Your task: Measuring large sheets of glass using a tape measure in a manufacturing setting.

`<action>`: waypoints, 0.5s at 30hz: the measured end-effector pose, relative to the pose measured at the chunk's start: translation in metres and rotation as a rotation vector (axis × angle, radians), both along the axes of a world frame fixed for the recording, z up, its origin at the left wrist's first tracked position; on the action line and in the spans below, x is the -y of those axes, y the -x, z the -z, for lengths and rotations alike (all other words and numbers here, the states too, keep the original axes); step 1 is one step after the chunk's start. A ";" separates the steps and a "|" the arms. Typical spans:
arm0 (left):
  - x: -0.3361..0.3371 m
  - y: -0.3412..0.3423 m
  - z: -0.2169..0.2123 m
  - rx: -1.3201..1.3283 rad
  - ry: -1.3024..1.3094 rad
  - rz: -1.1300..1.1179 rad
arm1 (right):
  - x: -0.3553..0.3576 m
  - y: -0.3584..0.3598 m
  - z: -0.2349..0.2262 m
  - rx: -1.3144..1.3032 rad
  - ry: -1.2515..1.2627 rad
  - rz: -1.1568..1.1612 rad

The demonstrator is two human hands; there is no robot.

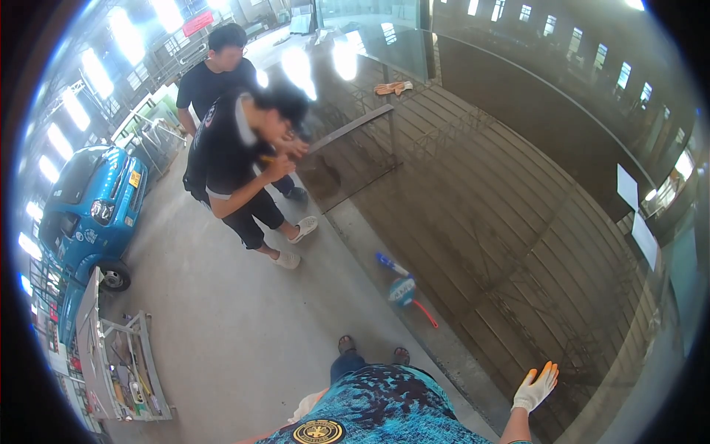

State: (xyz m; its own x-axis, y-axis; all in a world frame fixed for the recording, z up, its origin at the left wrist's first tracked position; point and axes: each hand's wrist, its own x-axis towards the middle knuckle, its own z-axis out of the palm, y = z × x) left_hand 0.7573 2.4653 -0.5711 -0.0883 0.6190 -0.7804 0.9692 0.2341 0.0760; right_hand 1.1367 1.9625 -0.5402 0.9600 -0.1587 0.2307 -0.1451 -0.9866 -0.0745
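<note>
My right hand (536, 386), in a white work glove with orange fingertips, is stretched out flat with its fingers extended. It is over the near right part of a large dark glass sheet (488, 222); whether it touches the glass I cannot tell. My left hand (308, 405), in a whitish glove, is at my left side, mostly hidden by my shirt, and its fingers do not show. On the ledge along the glass lie a blue marker pen (394, 265) and a round blue-and-white object (402, 291) with a red strip (426, 314).
Two people in dark clothes, one person (244, 148) in front of another person (218, 70), stand at the left edge of the glass. Orange-and-white gloves (393, 88) lie farther back. A blue truck (92, 211) and a metal cart (129, 362) with tools are on the left.
</note>
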 end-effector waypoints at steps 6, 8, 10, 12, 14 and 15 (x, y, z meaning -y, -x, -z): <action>-0.007 0.012 0.027 -0.071 -0.004 0.006 | -0.007 -0.001 -0.005 -0.012 -0.010 -0.002; -0.010 0.018 0.037 -0.022 0.006 0.053 | -0.005 -0.001 -0.004 -0.006 -0.007 -0.002; -0.010 0.024 0.046 0.027 0.016 0.100 | -0.004 -0.001 -0.002 0.007 -0.004 -0.005; -0.015 0.034 0.055 0.077 0.024 0.147 | -0.003 -0.001 0.000 0.009 -0.003 -0.005; -0.018 0.044 0.063 0.126 0.032 0.193 | -0.002 -0.001 0.000 0.014 -0.002 -0.006; -0.019 0.049 0.067 0.151 0.036 0.216 | -0.001 -0.001 -0.001 0.014 -0.003 -0.006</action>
